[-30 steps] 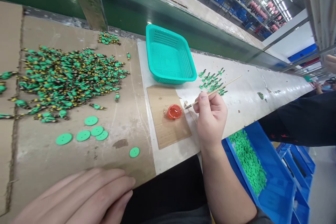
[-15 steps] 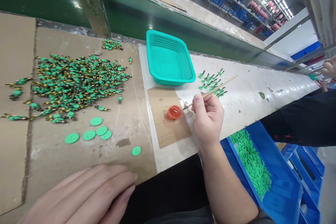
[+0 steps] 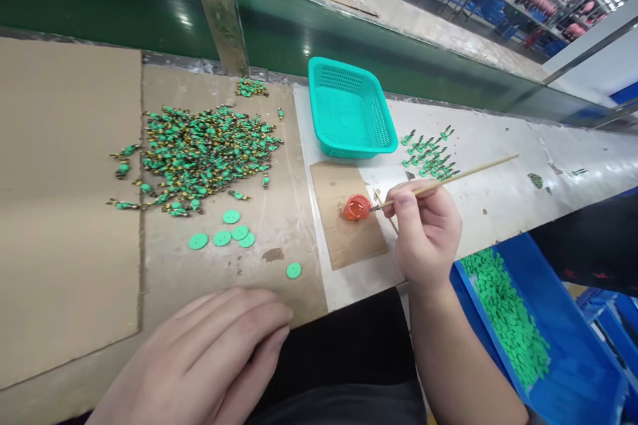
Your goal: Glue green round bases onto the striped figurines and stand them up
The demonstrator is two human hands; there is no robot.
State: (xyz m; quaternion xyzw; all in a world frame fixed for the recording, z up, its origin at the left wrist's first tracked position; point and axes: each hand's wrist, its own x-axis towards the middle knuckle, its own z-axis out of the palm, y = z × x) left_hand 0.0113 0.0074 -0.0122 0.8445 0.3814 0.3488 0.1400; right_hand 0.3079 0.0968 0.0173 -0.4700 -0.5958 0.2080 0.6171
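Right hand: right hand point(image 3: 426, 232) pinches a thin brush point(image 3: 463, 174) between thumb and fingers, handle slanting up and away.
Brush tip: at the near side of the red pot point(image 3: 357, 208); touching or just beside, cannot tell.
Red pot: on a small cardboard piece point(image 3: 349, 252), shiny liquid inside.
Left hand: left hand point(image 3: 214, 352) palm down at bench point(image 3: 498, 136) edge, fingers together, slightly curled; nothing visible in it, underside hidden, so cannot tell.
Loose figures: big heap point(image 3: 209, 146) lying on the brown sheet, green/black/yellow, a few strays; smaller cluster point(image 3: 252, 86) behind.
Loose discs: five green discs point(image 3: 240, 232) close together, plus a single disc point(image 3: 294, 270) nearer the left hand; no figure on any.
Standing figures: one small group point(image 3: 428, 156) upright on green bases, right of the teal basket point(image 3: 349, 151).
Progress (judged): early; the standing group looks done, the far larger heap looks left.
Disc supply (judged): plenty left, many green pieces point(image 3: 516, 325) in the blue bin point(image 3: 573, 339).
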